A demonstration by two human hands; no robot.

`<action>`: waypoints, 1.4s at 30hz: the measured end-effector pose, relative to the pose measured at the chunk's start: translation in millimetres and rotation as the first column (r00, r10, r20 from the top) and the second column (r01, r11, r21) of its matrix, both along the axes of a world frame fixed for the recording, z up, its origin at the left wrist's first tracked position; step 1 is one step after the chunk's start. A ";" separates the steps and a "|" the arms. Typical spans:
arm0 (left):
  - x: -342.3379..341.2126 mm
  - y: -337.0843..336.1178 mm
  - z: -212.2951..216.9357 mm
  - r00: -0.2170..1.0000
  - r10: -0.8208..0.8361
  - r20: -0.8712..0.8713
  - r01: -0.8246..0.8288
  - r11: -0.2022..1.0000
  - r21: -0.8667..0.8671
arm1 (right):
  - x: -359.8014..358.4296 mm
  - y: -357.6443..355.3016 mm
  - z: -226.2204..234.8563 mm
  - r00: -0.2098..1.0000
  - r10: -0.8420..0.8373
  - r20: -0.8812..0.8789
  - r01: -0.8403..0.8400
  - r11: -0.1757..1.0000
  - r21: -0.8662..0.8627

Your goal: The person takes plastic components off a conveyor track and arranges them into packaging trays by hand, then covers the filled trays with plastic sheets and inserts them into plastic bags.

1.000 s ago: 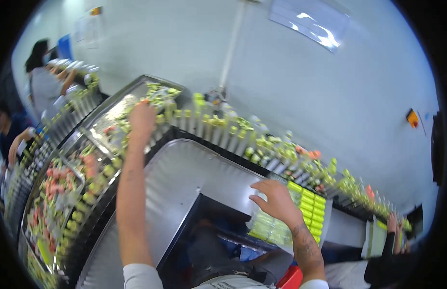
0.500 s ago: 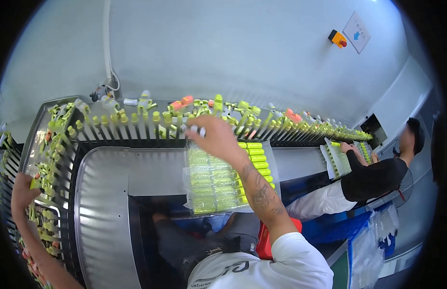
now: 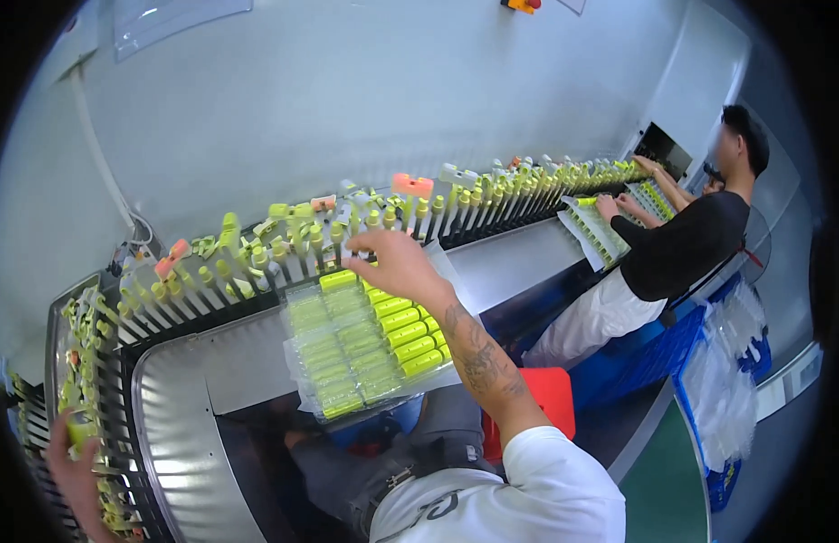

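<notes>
At the far left, my left hand (image 3: 71, 462) is closed around a small yellow-green plastic piece (image 3: 78, 432), beside a row of posts and a tray of loose parts. My right hand (image 3: 403, 264) is over the top edge of a clear plastic tray (image 3: 297, 362) on my lap side of the conveyor. Its thumb and forefinger are apart, with nothing visible between them, close to the upright posts. Bright yellow-green cylinders (image 3: 407, 335) fill the tray's right columns; the left columns look paler under clear plastic.
A curved conveyor of dark posts with yellow-green tips (image 3: 225, 270) runs along the wall, some bearing orange pieces (image 3: 412, 185). A metal ledge (image 3: 180, 434) lies before it. Co-workers (image 3: 691, 244) stand at right by another tray (image 3: 596, 237). A red seat (image 3: 551, 398) is beside me.
The view has swung to the right and tilted, so the co-workers show more. My right hand stays near the posts and the tray's top edge. My left hand appears lower in view.
</notes>
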State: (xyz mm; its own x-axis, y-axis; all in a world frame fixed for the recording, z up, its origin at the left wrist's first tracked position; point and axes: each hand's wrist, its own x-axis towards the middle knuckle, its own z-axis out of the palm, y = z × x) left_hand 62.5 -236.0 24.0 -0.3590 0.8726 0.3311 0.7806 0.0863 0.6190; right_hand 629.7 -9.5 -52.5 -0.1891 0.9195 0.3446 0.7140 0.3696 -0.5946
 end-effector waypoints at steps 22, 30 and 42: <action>371.2 278.7 -160.4 0.636 -0.700 -0.325 0.705 0.698 -0.125 | 175.4 -197.0 -53.4 0.875 -0.384 -0.295 0.388 0.920 -0.047; 282.9 226.9 -142.7 0.818 -0.527 -0.232 0.561 0.819 0.121 | 191.5 -174.2 -95.0 0.841 -0.426 -0.334 0.405 0.904 -0.133; 119.9 143.4 -282.2 0.921 -0.312 -0.233 0.277 0.946 -0.169 | 254.5 27.7 -208.3 0.817 -0.557 -0.147 0.572 0.816 0.085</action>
State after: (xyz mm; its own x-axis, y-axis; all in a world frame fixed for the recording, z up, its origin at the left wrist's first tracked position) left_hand 182.4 -92.7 -258.2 0.0017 0.9675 0.2529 0.9121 -0.1052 0.3963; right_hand 884.2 18.2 -260.8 0.3965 0.8025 0.4458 0.7515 -0.0049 -0.6597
